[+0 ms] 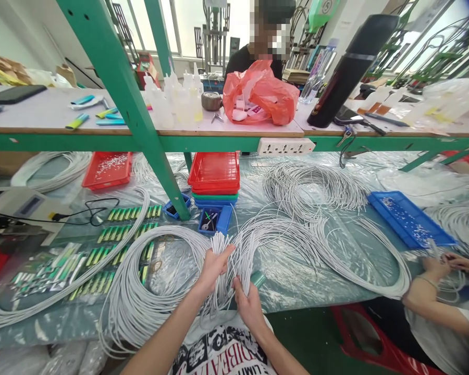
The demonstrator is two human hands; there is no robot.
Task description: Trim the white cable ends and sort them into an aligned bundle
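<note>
My left hand (216, 264) is closed around an upright bunch of white cable ends (220, 241), its thumb pointing to the right. Just right of it, my right hand (247, 298) grips the lower part of another bundle of white cables (247, 255). From the left bunch a large coil of white cables (135, 265) curves away across the table. Behind my right hand, more cables (281, 229) arc off to the right. The fingers of both hands are partly hidden by the cables.
A blue bin with small tools (227, 221) and stacked red trays (214, 169) stand ahead. Green-yellow parts (97, 284) lie left, near a green post (121, 78). At right are a cable coil (312, 187), a blue tray (398, 208) and a co-worker's hands (447, 263).
</note>
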